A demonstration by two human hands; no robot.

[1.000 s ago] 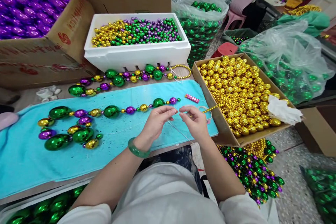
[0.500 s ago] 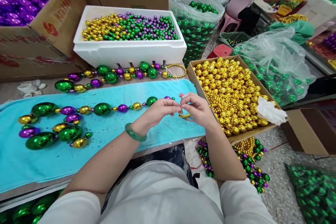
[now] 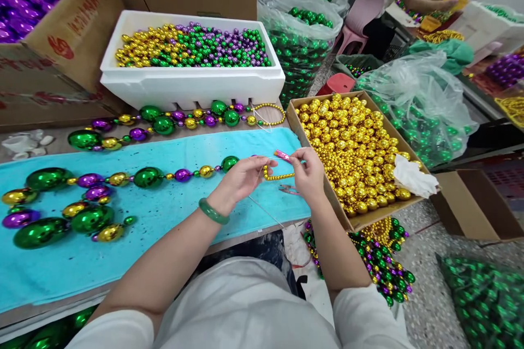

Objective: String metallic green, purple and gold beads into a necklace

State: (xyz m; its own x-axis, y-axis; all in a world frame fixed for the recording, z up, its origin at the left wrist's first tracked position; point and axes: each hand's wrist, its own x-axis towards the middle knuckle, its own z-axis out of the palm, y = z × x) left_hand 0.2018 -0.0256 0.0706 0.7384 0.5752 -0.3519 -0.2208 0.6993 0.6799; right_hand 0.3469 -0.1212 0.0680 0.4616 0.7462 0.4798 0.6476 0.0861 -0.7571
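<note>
My left hand [image 3: 250, 175] is closed in a pinch on a thin white string [image 3: 262, 204], part of which trails down over the turquoise cloth. Between my fingertips and those of my right hand [image 3: 308, 173] hangs a short loop of small gold beads [image 3: 279, 176]. My right hand pinches the end of a small pink tag-like piece [image 3: 281, 156]; its exact kind is unclear. A pair of small snips [image 3: 289, 190] lies below the loop. Leftward from my left hand, a strand of large green, purple and gold beads [image 3: 148, 177] curls across the cloth.
A turquoise cloth [image 3: 164, 251] covers the worktop. Behind it lie a finished-looking bead necklace [image 3: 164, 125] and a white foam box [image 3: 192, 79] of mixed beads. To the right stands a carton [image 3: 352, 223] of gold beads. A co-worker's arm [image 3: 426, 2] shows far right.
My hands have moved apart from their shared pinch. The pink piece and the gold bead loop now show more fully between them. The whole view has shifted slightly.
</note>
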